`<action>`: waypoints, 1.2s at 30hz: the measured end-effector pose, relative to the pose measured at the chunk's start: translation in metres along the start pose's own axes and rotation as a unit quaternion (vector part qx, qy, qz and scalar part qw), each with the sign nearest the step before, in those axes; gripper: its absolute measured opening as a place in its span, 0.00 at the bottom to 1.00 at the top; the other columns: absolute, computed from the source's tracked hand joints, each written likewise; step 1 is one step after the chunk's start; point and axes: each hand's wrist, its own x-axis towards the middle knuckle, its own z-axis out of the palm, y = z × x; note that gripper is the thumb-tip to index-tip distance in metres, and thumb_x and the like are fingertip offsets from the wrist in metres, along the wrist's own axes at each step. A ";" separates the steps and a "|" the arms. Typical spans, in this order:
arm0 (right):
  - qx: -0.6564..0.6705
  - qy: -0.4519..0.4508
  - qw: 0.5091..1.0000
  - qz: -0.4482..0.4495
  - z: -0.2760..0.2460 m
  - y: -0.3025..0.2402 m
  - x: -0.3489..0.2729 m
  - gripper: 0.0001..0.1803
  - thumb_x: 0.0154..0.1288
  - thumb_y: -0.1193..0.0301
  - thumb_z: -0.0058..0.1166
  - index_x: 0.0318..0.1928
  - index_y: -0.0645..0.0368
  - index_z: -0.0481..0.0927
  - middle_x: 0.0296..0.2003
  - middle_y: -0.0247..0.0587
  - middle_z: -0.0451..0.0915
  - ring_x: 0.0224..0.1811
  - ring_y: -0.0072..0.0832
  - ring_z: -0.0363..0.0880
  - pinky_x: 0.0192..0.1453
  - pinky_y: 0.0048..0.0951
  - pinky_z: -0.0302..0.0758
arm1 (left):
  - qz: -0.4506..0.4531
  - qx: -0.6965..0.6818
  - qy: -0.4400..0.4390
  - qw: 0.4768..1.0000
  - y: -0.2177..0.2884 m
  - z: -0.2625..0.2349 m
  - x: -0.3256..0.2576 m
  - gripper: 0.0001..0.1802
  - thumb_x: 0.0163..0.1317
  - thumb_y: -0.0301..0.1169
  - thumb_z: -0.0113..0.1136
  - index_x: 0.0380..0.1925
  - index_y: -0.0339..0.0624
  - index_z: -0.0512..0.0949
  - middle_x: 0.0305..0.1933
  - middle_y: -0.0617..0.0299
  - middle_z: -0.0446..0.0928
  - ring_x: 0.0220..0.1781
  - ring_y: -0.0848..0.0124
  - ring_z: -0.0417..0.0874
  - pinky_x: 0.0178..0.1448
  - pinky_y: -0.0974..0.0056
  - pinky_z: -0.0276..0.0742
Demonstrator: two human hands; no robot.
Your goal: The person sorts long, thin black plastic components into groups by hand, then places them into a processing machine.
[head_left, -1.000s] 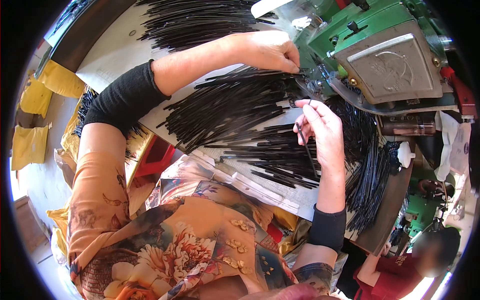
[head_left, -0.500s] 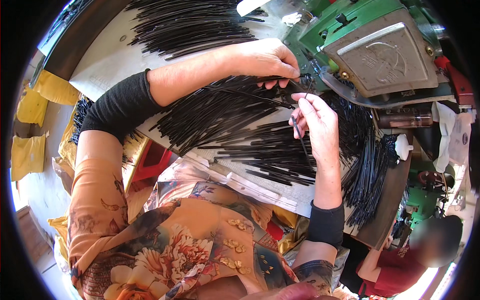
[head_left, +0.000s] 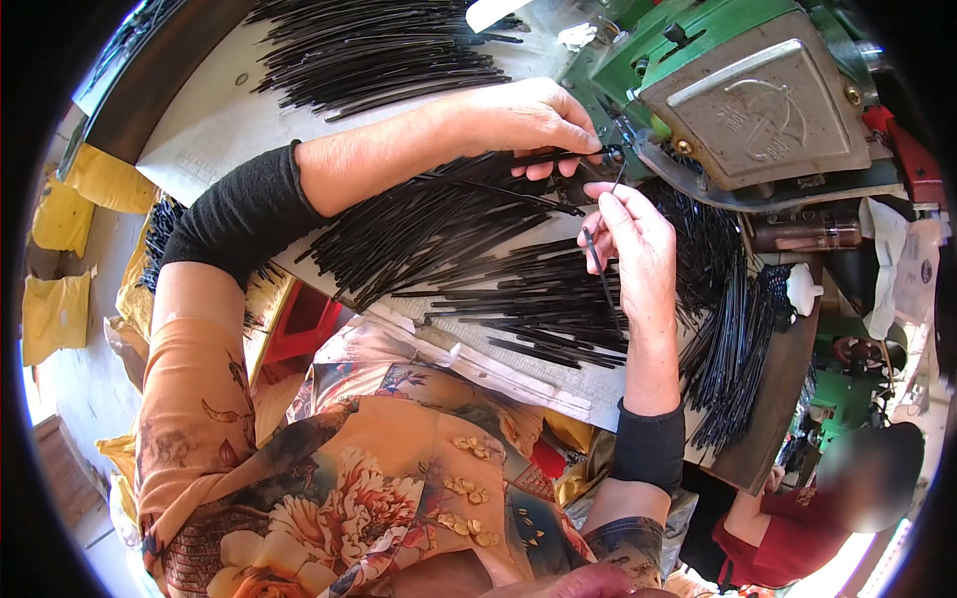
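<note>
While the left hand [head_left: 548, 120] pinches one black rod [head_left: 563, 155] beside the single green machine [head_left: 768, 115], seemingly to steady its end, the right hand [head_left: 643, 244] has thumb and fingertips closed on a second rod [head_left: 604, 284] slanting nearward. Four piles, presumably laid within reach, cover the bench [head_left: 214, 125]: a far heap [head_left: 384, 60], a middle heap [head_left: 394, 234], a near heap [head_left: 528, 304], a right heap [head_left: 733, 354], their rods too many to count.
</note>
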 end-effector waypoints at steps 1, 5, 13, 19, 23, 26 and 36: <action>0.000 0.001 1.000 0.000 0.000 0.000 0.000 0.13 0.68 0.69 0.44 0.45 0.67 0.74 0.22 0.36 0.75 0.16 0.15 0.70 0.18 0.13 0.66 | 0.000 0.000 -0.001 1.000 -0.001 0.001 0.001 0.16 0.63 0.38 0.52 0.37 0.32 0.77 0.22 0.66 0.73 0.15 0.80 0.71 0.15 0.75 0.65; 0.001 0.005 1.000 -0.003 -0.001 0.002 0.001 0.13 0.68 0.69 0.44 0.45 0.67 0.74 0.22 0.37 0.76 0.15 0.15 0.70 0.18 0.13 0.66 | -0.001 -0.007 -0.008 1.000 -0.002 0.002 0.003 0.16 0.62 0.37 0.52 0.37 0.32 0.77 0.23 0.64 0.74 0.16 0.78 0.71 0.15 0.74 0.65; -0.014 0.006 1.000 0.005 -0.004 0.001 0.002 0.13 0.68 0.69 0.43 0.44 0.67 0.74 0.22 0.38 0.76 0.15 0.16 0.70 0.17 0.13 0.65 | -0.004 -0.017 0.002 1.000 -0.002 0.005 0.005 0.17 0.63 0.38 0.52 0.37 0.31 0.77 0.22 0.64 0.73 0.13 0.79 0.69 0.13 0.74 0.63; -0.011 0.001 1.000 0.012 -0.004 0.000 0.001 0.14 0.67 0.68 0.44 0.44 0.67 0.75 0.22 0.38 0.76 0.14 0.16 0.70 0.17 0.13 0.64 | -0.018 0.013 0.003 1.000 0.003 0.003 0.005 0.18 0.62 0.38 0.52 0.38 0.31 0.77 0.19 0.62 0.73 0.10 0.79 0.66 0.13 0.74 0.58; 0.057 -0.013 0.997 0.045 -0.005 -0.002 0.000 0.15 0.67 0.67 0.45 0.45 0.67 0.74 0.22 0.38 0.76 0.14 0.16 0.69 0.17 0.13 0.64 | -0.032 -0.017 -0.004 0.999 0.004 0.004 0.005 0.18 0.62 0.37 0.53 0.38 0.30 0.77 0.19 0.62 0.73 0.09 0.80 0.64 0.13 0.74 0.57; 0.072 -0.043 0.994 0.067 -0.007 -0.004 -0.001 0.15 0.67 0.67 0.45 0.46 0.66 0.74 0.22 0.38 0.76 0.13 0.16 0.68 0.16 0.13 0.63 | -0.028 0.001 0.002 1.000 0.004 0.003 0.007 0.17 0.61 0.37 0.54 0.37 0.30 0.77 0.19 0.62 0.73 0.09 0.80 0.63 0.13 0.74 0.57; 0.046 -0.155 0.982 0.100 -0.006 -0.010 -0.008 0.13 0.65 0.69 0.49 0.42 0.68 0.74 0.18 0.34 0.73 0.11 0.14 0.63 0.14 0.13 0.58 | -0.015 0.115 -0.023 0.993 0.018 0.013 -0.006 0.15 0.59 0.37 0.54 0.35 0.35 0.78 0.24 0.63 0.79 0.16 0.78 0.75 0.18 0.73 0.69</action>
